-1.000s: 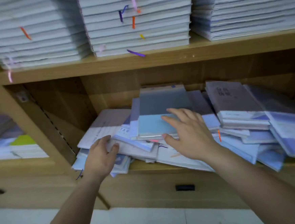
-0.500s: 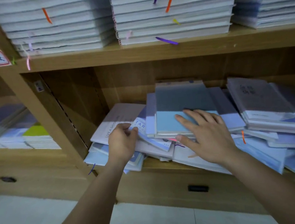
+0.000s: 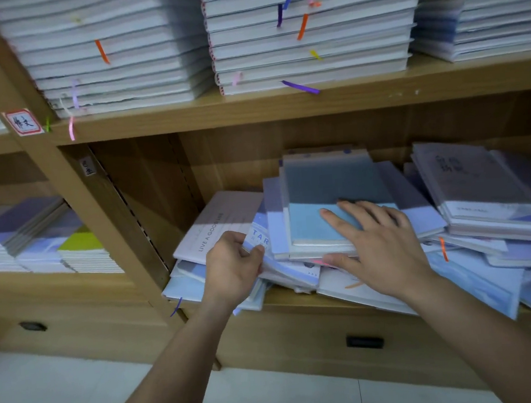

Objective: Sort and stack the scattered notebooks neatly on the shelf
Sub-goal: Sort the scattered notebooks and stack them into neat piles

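Head view: a wooden bookcase fills the frame above a pale tiled floor (image 3: 82, 394). The upper shelf (image 3: 250, 112) carries tall, even stacks of notebooks (image 3: 113, 57) with coloured ribbons hanging out. On the lower shelf (image 3: 283, 297) the scattered notebooks (image 3: 474, 283) lie overlapping and askew, some jutting past the front edge. The left grip (image 3: 231, 267) has its fingers curled round the near edge of a notebook lettered "TAR" (image 3: 260, 237), just beside a white notebook (image 3: 218, 217). The right grip (image 3: 379, 249) lies spread flat on a light blue notebook (image 3: 310, 226) atop the middle pile. Neater stacks (image 3: 39, 244) sit in the left compartment; a dark handle slot (image 3: 364, 341) shows below.
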Available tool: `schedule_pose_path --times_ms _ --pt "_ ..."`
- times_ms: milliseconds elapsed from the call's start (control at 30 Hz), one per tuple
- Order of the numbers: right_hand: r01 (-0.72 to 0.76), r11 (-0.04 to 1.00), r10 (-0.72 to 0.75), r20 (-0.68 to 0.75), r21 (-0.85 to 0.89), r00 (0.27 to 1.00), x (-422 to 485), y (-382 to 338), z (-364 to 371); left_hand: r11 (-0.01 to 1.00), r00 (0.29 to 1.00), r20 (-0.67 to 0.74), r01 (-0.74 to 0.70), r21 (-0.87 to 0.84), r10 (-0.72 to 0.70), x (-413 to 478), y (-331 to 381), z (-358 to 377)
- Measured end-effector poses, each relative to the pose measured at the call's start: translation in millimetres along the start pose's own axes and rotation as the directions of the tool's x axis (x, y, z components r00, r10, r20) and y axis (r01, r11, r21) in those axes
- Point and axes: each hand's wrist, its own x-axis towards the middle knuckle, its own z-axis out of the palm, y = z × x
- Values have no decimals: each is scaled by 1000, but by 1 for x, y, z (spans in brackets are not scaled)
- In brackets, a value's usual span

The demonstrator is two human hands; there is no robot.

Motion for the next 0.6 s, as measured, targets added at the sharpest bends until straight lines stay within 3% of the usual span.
schedule_pose_path --times_ms 300,600 --pt "21 1000 -21 1 8 1000 3 1 4 981 987 47 157 -111 -152 -6 0 -12" --pt "-11 1000 11 -51 1 999 7 -6 9 1000 999 43 6 -28 -5 -9 1 -18"
